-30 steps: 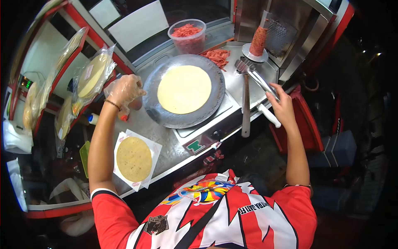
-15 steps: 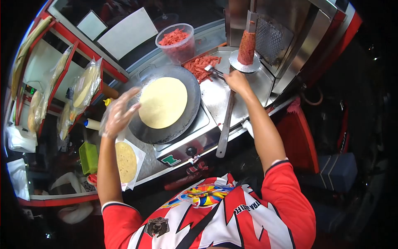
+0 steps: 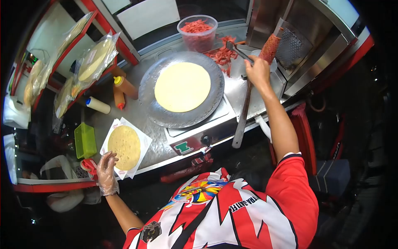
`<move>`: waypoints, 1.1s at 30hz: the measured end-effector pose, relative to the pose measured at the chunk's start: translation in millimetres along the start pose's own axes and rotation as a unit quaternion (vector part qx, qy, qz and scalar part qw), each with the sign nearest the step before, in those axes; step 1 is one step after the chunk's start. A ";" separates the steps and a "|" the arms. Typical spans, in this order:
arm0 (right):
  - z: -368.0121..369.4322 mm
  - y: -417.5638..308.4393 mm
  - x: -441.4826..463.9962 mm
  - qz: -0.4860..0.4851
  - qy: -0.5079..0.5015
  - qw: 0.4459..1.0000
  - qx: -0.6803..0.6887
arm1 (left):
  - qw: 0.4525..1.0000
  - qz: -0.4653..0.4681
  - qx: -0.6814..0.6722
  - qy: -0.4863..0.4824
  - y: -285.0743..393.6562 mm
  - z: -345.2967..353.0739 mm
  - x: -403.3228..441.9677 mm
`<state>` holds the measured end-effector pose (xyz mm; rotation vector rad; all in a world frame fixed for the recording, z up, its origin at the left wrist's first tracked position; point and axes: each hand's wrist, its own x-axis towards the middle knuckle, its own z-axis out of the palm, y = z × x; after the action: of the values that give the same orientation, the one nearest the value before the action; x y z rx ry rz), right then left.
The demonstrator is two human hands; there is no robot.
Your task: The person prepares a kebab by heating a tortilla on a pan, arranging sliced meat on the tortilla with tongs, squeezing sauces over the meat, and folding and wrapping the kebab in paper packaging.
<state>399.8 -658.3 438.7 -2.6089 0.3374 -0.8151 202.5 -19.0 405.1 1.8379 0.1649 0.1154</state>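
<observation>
My right hand (image 3: 259, 74) grips a pair of tongs (image 3: 242, 54), with reddish meat strips at their tips above the pile of meat strips (image 3: 222, 57) on the steel tray. My left hand (image 3: 107, 171), in a clear plastic glove, is loosely open beside a browned flatbread (image 3: 124, 147) on white paper sheets (image 3: 144, 145). Whether its fingertips touch the paper I cannot tell. A pale flatbread (image 3: 182, 87) lies flat on the round dark griddle (image 3: 151, 110) between my hands.
A tub of meat strips (image 3: 197, 39) stands behind the griddle. At right, a vertical meat spit (image 3: 270, 47) and a long metal spatula (image 3: 241, 124) overhanging the counter edge. Sauce bottles (image 3: 124, 87), a green box (image 3: 85, 140) and bagged breads (image 3: 97, 60) are at left.
My left hand has moved from above the griddle's left edge down to the browned flatbread. The tongs have risen with meat strips in them. The camera view has shifted.
</observation>
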 end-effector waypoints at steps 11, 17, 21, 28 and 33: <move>-43.9 -77.2 -4.9 -0.063 0.047 0.985 -0.154 | 0.996 -0.008 -0.021 -0.087 -42.1 -86.4 27.6; -120.4 -188.8 -43.4 -0.175 0.084 0.977 -0.092 | 0.996 0.017 0.009 -0.082 -73.2 -135.6 34.7; -147.4 -291.5 -92.8 -0.236 0.015 0.971 -0.025 | 0.997 0.017 -0.041 -0.069 -90.9 -155.6 39.6; -35.6 -397.8 -214.9 -0.308 -0.177 0.932 0.072 | 0.995 0.018 -0.052 -0.083 -129.2 -143.9 63.4; 114.8 -400.3 -311.1 -0.381 -0.272 0.882 0.058 | 0.995 0.034 0.001 -0.093 -164.4 -123.1 83.4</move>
<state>262.2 -161.8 369.5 -2.6885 -0.9145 -0.2414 255.6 155.7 279.4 1.8452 -0.0270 -0.0087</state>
